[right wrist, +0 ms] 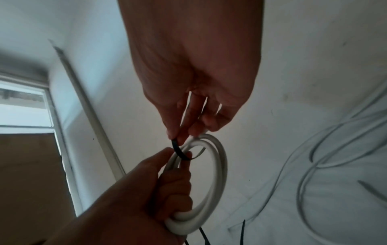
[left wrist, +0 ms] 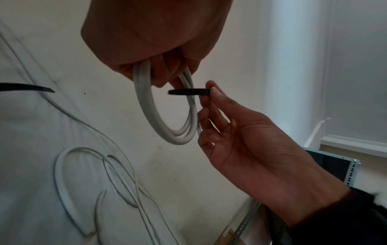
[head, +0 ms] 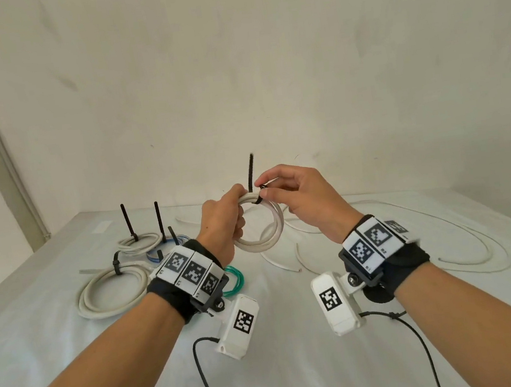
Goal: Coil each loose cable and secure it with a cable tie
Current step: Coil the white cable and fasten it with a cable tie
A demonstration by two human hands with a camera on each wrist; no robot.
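coil: white cable coil [head: 260, 225] is up in the air between both hands, above the table [head: 303, 365]
left hand [head: 223, 220]: fingers curled round the coil's 10 o'clock side
right hand [head: 297, 197]: pinching the black cable tie [head: 250, 174] at the coil's 12 o'clock
tie axis: tail sticks straight up toward 12, right hand's closest
leftovers: loose white cable [head: 469, 249] out at 3 o'clock

My left hand [head: 225, 220] grips the white coil [head: 263, 224] above the worktop [head: 303, 365]; my right hand [head: 300, 197] pinches the black cable tie [head: 250, 174] around it. Tied coils [head: 114, 290] lie left.
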